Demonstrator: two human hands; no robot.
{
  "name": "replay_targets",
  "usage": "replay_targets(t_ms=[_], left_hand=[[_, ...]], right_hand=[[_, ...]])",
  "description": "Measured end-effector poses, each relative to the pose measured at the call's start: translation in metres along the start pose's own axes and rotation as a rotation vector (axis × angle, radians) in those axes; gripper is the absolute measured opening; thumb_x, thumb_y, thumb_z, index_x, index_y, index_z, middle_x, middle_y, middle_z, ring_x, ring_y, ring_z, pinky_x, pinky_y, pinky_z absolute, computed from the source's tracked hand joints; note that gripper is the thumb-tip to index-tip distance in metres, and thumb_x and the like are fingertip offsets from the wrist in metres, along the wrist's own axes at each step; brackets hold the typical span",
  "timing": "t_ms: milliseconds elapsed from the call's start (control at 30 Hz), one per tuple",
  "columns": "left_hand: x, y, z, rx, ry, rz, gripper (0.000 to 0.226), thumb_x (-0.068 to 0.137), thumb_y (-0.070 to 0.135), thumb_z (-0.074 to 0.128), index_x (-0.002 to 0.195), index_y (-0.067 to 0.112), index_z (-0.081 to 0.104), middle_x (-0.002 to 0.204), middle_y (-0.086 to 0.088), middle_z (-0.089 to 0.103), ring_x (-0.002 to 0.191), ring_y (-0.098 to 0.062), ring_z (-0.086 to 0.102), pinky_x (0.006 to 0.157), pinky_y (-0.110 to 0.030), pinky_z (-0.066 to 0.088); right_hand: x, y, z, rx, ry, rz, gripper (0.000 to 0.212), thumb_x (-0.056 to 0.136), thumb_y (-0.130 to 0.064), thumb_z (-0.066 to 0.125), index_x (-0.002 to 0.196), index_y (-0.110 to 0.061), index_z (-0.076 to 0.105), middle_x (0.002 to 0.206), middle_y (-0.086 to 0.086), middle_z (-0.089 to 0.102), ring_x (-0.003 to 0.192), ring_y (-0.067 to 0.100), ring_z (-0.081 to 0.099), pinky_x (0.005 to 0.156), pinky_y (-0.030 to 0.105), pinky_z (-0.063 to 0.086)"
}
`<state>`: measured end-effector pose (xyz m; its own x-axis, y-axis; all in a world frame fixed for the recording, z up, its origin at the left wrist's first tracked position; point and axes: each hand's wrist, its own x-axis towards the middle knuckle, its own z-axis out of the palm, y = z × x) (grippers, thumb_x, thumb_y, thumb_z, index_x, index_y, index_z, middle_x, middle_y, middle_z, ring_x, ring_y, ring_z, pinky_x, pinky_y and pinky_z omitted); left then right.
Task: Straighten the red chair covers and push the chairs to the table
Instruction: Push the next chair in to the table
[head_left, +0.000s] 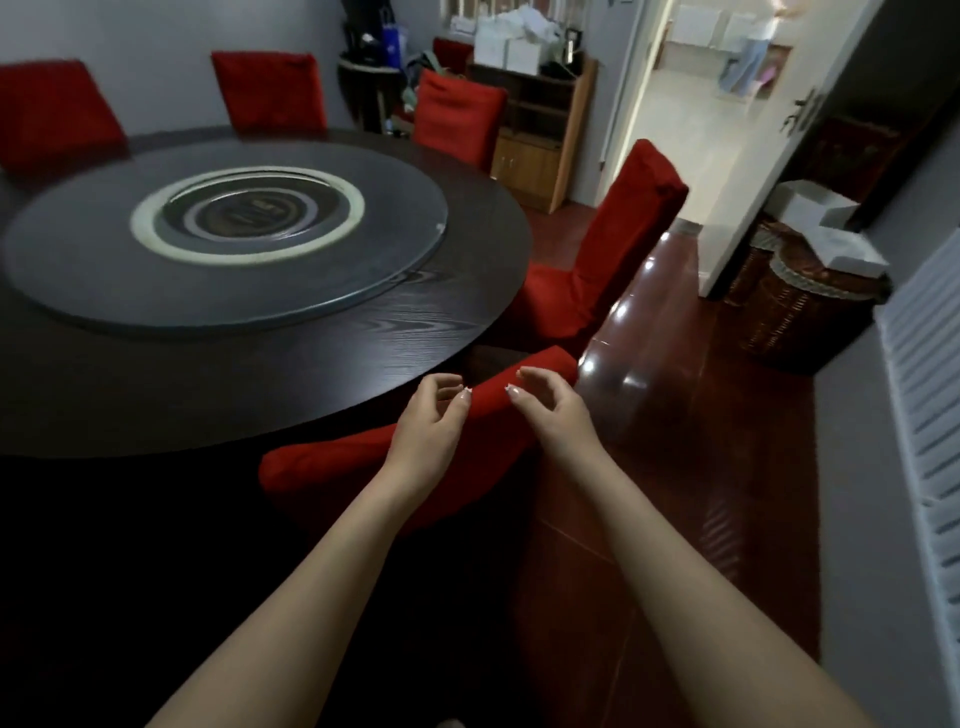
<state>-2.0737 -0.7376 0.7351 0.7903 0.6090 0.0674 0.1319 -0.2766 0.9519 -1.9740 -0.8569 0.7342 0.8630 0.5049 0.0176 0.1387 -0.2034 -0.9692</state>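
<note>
Left hand (426, 423) and right hand (556, 410) hover side by side on my feed, fingers (447, 382) loosely curled, gripping nothing. I can't tell if they touch cloth. Right under the fingertips is the nearest red chair cover (337, 465), its chair just beside the round table (260, 379). Beyond the fingers are four more red covers (623, 234) around the rim, so I count five. The centre marking on the glass turntable (363, 270) is too blurred to read

Dining room, large round dark wooden table (374, 358) with a glass turntable (374, 249) at ten o'clock, red-covered chairs (613, 244) ringing it, wooden sideboard (540, 156) at twelve o'clock, open door (753, 171) and wicker baskets (800, 317) at two o'clock.
</note>
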Motion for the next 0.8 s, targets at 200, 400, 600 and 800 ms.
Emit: replay_targets(t_ms=[200,400,600,800], left_hand=[[0.004,-0.035,-0.041,0.367,0.192,0.074,0.024,0.094,0.017,0.054,0.115,0.006,0.057,0.123,-0.006,0.057,0.124,-0.02,0.043,0.097,-0.014,0.022],[0.002,-0.062,-0.057,0.569,0.208,-0.017,0.036,0.093,0.026,0.055,0.124,0.008,0.053,0.136,-0.01,0.05,0.138,-0.021,0.03,0.113,-0.035,0.023],[0.004,-0.068,-0.058,0.992,0.129,-0.154,0.055,0.093,0.053,0.04,0.135,0.018,0.045,0.15,-0.006,0.034,0.145,-0.02,0.012,0.116,-0.039,0.006],[0.007,-0.063,-0.055,1.175,-0.05,-0.365,0.076,0.086,0.073,0.016,0.144,0.028,0.034,0.147,0.001,0.04,0.134,-0.014,0.038,0.113,-0.036,0.014]], right_hand=[[0.026,0.011,0.045,-0.274,-0.209,-0.183,0.052,0.086,-0.029,0.067,0.133,-0.014,0.051,0.146,0.002,0.041,0.135,0.01,0.034,0.109,0.019,0.022],[0.052,0.027,0.068,-0.522,-0.296,-0.303,0.058,0.086,-0.046,0.061,0.137,-0.022,0.046,0.148,-0.003,0.039,0.137,0.007,0.03,0.115,0.044,0.001],[0.068,0.04,0.059,-0.794,-0.465,-0.483,0.072,0.083,-0.066,0.045,0.14,-0.024,0.04,0.146,-0.005,0.042,0.135,0.008,0.035,0.115,0.044,0.009],[0.09,0.044,0.048,-1.078,-0.495,-0.808,0.092,0.074,-0.081,0.011,0.119,-0.018,0.061,0.117,0.002,0.067,0.108,0.021,0.061,0.092,0.036,0.043]])
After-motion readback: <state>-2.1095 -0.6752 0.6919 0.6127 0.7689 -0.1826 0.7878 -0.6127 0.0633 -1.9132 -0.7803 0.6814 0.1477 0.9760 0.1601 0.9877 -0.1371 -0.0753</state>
